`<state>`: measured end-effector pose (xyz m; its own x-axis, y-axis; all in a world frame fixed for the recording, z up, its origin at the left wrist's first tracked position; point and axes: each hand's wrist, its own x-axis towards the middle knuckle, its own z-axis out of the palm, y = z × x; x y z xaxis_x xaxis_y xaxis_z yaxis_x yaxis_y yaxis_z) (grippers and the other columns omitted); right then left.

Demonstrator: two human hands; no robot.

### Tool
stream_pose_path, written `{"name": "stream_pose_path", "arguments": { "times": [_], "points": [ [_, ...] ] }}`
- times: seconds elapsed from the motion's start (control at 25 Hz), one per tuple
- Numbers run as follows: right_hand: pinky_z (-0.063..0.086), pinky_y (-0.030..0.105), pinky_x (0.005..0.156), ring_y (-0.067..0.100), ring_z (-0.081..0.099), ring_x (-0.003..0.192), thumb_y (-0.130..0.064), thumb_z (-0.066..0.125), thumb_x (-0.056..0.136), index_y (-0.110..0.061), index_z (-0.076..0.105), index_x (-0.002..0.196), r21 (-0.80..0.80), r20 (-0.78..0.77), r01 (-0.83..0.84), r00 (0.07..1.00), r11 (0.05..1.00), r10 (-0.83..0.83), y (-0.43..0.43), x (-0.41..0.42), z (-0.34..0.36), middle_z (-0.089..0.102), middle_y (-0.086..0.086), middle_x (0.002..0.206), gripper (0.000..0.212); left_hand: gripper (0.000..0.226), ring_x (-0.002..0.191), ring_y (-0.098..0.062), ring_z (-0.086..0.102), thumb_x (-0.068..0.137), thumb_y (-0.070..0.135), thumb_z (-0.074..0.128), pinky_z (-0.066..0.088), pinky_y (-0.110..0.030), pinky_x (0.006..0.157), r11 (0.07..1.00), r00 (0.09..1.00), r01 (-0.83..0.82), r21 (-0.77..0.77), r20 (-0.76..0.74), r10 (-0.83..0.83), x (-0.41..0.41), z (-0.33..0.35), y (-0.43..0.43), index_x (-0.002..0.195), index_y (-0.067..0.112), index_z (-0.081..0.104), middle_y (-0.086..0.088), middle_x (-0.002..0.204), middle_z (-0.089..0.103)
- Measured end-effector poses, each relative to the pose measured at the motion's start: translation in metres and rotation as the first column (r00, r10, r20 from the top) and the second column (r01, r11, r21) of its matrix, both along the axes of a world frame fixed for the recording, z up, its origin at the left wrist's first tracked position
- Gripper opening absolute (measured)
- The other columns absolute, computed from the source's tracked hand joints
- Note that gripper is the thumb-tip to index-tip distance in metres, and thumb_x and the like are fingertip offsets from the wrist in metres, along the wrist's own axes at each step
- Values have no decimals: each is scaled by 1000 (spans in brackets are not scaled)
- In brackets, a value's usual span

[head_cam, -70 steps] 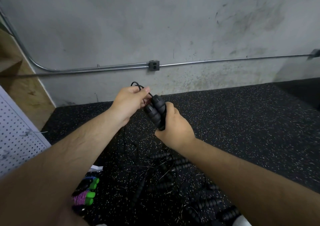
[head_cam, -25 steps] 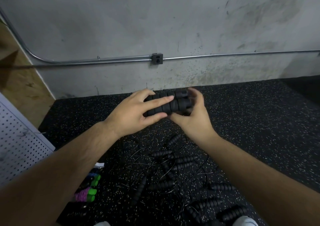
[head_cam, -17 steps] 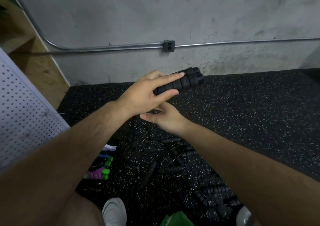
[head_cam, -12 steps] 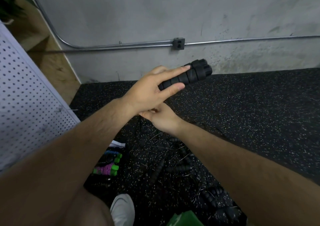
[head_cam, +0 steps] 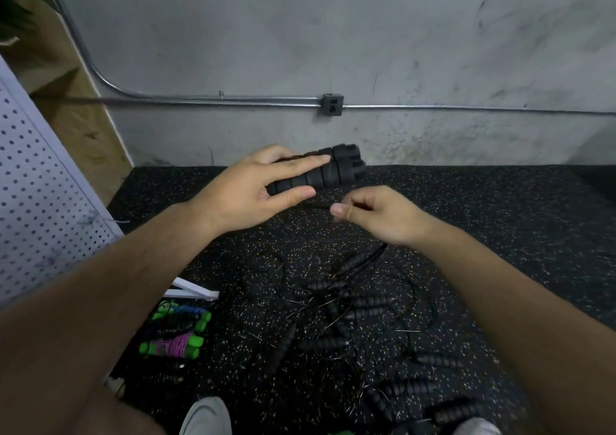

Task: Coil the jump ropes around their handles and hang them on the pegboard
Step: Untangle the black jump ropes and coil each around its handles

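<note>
My left hand [head_cam: 253, 194] holds a pair of black ribbed jump rope handles [head_cam: 330, 171] side by side, lying roughly level, with the fingers stretched along them and the thumb underneath. Just right of and below them, my right hand [head_cam: 380, 216] pinches the thin black rope [head_cam: 316, 206] between thumb and forefinger. The rope runs from the pinch toward the handles and also drops to the floor below my right wrist. A white pegboard [head_cam: 36, 197] leans at the left edge.
A tangle of several black jump ropes [head_cam: 353, 318] lies on the speckled rubber floor. Coiled ropes with green handles [head_cam: 173, 334] sit beside the pegboard's foot. A grey wall with a metal conduit [head_cam: 233, 101] is ahead. My shoes show at the bottom.
My right hand came out from under the left hand and moved right, now pinching the rope. The handles stayed in my left hand. The view swung left, showing more pegboard.
</note>
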<state>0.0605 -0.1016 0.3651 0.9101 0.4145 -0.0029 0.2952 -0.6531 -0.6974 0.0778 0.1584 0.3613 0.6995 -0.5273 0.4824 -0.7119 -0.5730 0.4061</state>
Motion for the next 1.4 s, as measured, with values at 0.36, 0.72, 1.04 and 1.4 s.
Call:
{"name": "stream_pose_path", "arguments": {
  "times": [0.36,0.72,1.04,1.4],
  "points": [
    [31,24,56,9,40,53,-36,59,95,-21,62,74,166,-228,266,947,950,-225,-47,-36,49,48,-6,62,26,50,101,-16,51,98,62,44,52,-34,83,943,947,43,331,289,-144,-5,3,-32,147,58,35,-2,121,53],
    [47,29,60,10,59,68,-49,70,88,-18,67,83,-114,303,332,909,936,-285,-39,-55,20,63,-7,77,31,85,96,-30,57,96,65,36,56,-48,81,869,910,-210,449,416,5,-33,-9,-51,160,11,22,-16,122,57],
    [51,33,59,17,61,73,-29,51,98,-19,63,100,-338,307,170,950,926,-62,-48,-64,30,61,-1,92,16,81,106,-27,55,94,70,32,52,-44,89,832,942,-223,508,330,51,-22,-18,-54,154,16,36,-10,123,56],
    [49,32,66,16,58,79,-33,38,104,-24,62,106,-578,420,103,888,809,187,-53,-70,31,58,-8,97,25,75,97,-21,53,94,68,36,53,-40,86,823,950,-107,558,302,-81,-12,-48,-60,149,19,38,-3,113,55]
  ]
}}
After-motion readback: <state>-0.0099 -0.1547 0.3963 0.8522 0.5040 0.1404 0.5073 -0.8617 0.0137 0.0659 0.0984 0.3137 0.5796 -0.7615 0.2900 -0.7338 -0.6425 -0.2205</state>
